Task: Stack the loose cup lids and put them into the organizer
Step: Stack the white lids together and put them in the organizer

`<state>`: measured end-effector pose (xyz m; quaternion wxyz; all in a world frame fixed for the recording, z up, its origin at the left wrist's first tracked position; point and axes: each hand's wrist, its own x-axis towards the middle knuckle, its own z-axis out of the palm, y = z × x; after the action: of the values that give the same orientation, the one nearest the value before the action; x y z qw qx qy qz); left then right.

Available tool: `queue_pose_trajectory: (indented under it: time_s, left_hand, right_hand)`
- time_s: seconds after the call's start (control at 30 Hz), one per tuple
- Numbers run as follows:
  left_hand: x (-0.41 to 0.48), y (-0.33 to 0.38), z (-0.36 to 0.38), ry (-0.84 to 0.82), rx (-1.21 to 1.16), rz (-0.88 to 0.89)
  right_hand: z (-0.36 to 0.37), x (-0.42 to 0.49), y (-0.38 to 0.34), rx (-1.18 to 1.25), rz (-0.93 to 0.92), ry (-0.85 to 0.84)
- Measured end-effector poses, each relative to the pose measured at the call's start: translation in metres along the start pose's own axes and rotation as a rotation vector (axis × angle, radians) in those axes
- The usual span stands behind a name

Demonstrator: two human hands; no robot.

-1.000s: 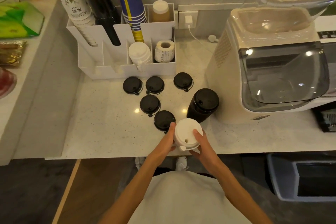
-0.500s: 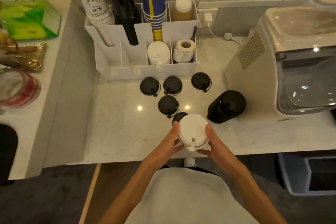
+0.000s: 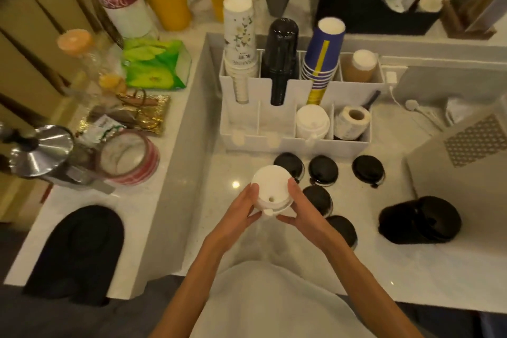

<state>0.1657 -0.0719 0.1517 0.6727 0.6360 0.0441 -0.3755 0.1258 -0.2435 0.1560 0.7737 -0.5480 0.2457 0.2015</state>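
Note:
I hold a stack of white cup lids [image 3: 271,184] between both hands, above the counter just in front of the white organizer [image 3: 277,143]. My left hand [image 3: 241,210] grips its left side and my right hand [image 3: 299,208] its right side. Several loose black lids lie on the counter, among them one at the right [image 3: 367,169], one in the middle [image 3: 323,170] and one partly hidden behind the white stack [image 3: 292,163]. A stack of black lids [image 3: 419,219] lies on its side at the right. Another white lid stack [image 3: 312,122] sits in a front organizer compartment.
The organizer's back row holds cup stacks [image 3: 238,44] and a black stack [image 3: 279,60]; a label roll [image 3: 352,119] sits front right. A machine [image 3: 472,151] stands at the right. On the raised left ledge are a glass jar [image 3: 129,156], a green packet [image 3: 153,63] and a black object [image 3: 76,250].
Both hands have carried the white lid stack up and to the left, from the counter's front edge toward the organizer. The camera has swung left and tilted up, showing more of the left ledge.

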Motion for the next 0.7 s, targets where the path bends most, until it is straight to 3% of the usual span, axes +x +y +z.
queue_pose_trajectory:
  time_s: [0.33,0.7]
  left_hand:
    - [0.051,-0.006,-0.049,0.161,-0.048,-0.091]
    - [0.054,-0.014,-0.054,0.156,-0.039,-0.087]
  right_hand:
    - [0.026,0.067,0.000,-0.049,0.046,-0.040]
    - [0.028,0.073,0.006,-0.044,0.055,-0.022]
